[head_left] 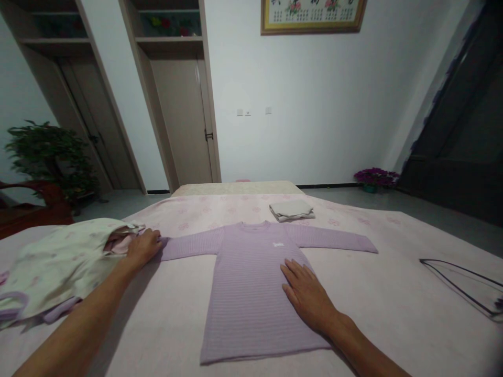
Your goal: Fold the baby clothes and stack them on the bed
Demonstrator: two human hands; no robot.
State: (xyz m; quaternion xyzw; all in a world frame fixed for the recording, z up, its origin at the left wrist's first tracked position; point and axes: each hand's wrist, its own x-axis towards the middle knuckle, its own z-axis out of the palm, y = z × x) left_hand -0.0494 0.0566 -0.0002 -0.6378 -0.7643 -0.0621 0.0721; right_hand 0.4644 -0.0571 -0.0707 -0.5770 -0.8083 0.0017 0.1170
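Evenly, the purple striped shirt (pixel 247 309) lay spread rightward from the left hand (pixel 145 247), which pinched one cuff (pixel 164 243). The right hand (pixel 306 292) rested unclenched, palm down, on the front (pixel 255 267). Just beside the cuff grip lay a floral garment (pixel 58 256); beyond the right hand, a folded cloth (pixel 291 209) sat on the pink sheet (pixel 168 309).

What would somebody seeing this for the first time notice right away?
Probably the lavender long-sleeved shirt, spread flat in the center, the left hand at the end of one sleeve and the right hand flat on its front. Next, perhaps the pale printed garment bunched at left, and the gold-framed picture high on the wall.
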